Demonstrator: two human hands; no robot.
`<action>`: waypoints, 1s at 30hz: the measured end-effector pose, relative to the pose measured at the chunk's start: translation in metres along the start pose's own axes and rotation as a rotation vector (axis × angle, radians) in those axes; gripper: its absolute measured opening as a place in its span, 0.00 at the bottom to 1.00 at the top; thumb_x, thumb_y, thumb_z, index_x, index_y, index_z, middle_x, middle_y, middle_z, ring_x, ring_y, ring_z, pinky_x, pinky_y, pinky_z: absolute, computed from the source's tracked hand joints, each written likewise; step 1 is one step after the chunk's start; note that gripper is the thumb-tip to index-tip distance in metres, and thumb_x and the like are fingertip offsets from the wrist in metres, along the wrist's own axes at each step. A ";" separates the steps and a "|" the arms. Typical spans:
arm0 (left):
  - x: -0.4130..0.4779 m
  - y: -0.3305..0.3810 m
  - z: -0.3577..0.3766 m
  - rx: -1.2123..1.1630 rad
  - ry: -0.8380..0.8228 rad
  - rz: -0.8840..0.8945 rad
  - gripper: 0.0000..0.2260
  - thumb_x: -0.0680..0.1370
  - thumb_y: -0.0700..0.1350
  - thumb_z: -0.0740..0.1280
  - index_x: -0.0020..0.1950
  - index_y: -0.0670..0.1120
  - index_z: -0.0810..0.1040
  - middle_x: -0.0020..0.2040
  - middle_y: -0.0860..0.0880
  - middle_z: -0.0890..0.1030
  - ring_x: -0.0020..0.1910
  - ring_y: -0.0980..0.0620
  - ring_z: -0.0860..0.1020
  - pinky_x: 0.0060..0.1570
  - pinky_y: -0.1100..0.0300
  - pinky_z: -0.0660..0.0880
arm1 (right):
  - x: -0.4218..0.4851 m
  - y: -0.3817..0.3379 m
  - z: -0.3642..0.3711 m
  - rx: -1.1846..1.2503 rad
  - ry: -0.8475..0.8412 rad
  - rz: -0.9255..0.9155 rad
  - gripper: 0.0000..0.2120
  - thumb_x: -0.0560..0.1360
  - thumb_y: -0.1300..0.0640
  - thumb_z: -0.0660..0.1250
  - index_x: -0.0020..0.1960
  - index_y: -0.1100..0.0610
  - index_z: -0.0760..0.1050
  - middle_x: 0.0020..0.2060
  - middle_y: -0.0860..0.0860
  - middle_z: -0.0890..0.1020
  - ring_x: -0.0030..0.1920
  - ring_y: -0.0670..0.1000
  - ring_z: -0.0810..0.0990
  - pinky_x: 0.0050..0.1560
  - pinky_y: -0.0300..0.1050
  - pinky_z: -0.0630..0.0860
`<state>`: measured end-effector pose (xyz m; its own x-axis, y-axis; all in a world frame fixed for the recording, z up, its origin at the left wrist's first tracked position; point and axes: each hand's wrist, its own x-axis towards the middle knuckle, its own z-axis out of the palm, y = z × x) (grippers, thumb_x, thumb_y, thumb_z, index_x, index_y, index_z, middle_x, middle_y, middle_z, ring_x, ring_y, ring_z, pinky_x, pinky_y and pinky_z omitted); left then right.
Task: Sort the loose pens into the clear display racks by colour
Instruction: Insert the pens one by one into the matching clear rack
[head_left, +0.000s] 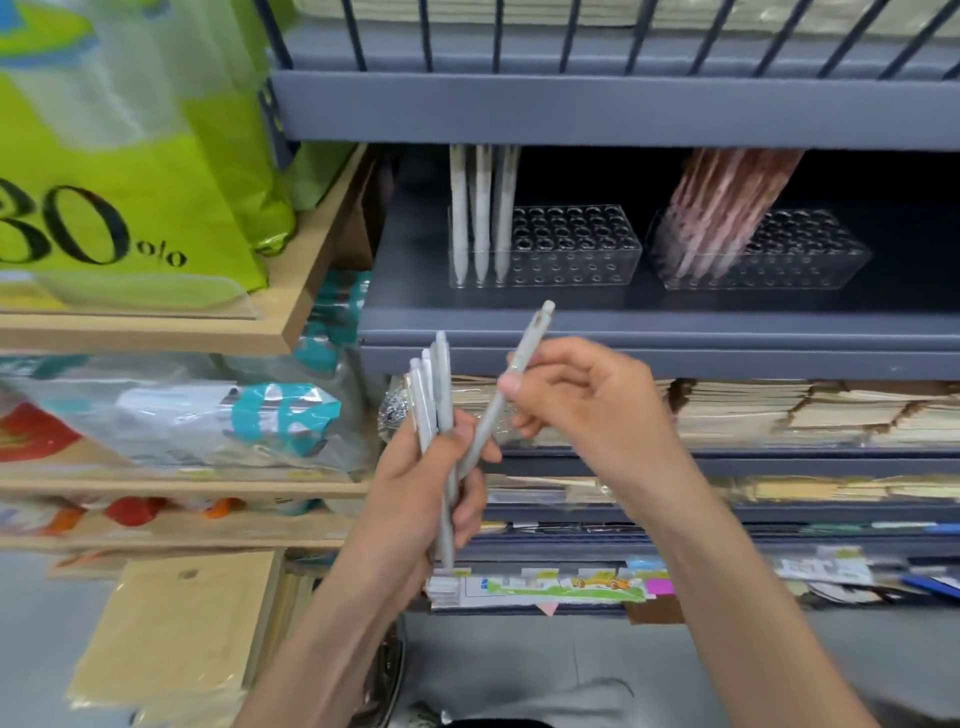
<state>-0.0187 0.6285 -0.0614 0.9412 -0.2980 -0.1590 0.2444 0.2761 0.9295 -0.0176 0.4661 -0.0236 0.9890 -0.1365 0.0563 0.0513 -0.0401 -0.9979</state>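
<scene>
We see the task part done: our left hand (415, 483) grips a bundle of pale grey plastic pens (431, 395); our right hand (571, 405) pinches one pale grey pen (511, 379) mid-frame. The left clear plastic rack (571, 244) holds three grey pens (480, 208), the right clear plastic rack (810, 254) pink pens (717, 208).

The left clear rack (571, 244) is occupied only at its left end by upright grey pens (480, 208); the holes to their right are left open. The right clear rack (769, 260) is crowded at its left by leaning pink pens (722, 202). Headroom above both is limited by the upper shelf (623, 109).
</scene>
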 end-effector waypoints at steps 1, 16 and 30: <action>0.001 0.001 -0.002 -0.002 -0.002 0.011 0.05 0.84 0.41 0.60 0.53 0.40 0.71 0.37 0.47 0.81 0.20 0.53 0.64 0.18 0.63 0.63 | -0.002 0.001 0.003 -0.027 0.000 0.012 0.06 0.71 0.62 0.75 0.48 0.61 0.81 0.34 0.55 0.84 0.32 0.49 0.82 0.35 0.39 0.79; 0.007 0.008 -0.019 -0.034 -0.013 -0.015 0.10 0.83 0.47 0.61 0.48 0.41 0.67 0.30 0.50 0.74 0.20 0.54 0.63 0.18 0.63 0.63 | 0.087 -0.042 -0.030 -0.234 0.578 -0.341 0.07 0.75 0.67 0.63 0.50 0.59 0.76 0.45 0.55 0.84 0.46 0.55 0.84 0.51 0.53 0.81; 0.012 0.008 -0.033 0.046 -0.012 0.043 0.14 0.78 0.57 0.65 0.56 0.50 0.82 0.39 0.48 0.81 0.23 0.54 0.69 0.21 0.63 0.68 | 0.169 -0.046 -0.019 -0.873 0.252 -0.268 0.15 0.78 0.57 0.59 0.61 0.61 0.74 0.56 0.60 0.79 0.57 0.59 0.77 0.57 0.45 0.70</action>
<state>0.0018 0.6573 -0.0671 0.9476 -0.2979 -0.1151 0.1929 0.2467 0.9497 0.1444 0.4260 0.0323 0.8950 -0.2214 0.3872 0.0494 -0.8135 -0.5794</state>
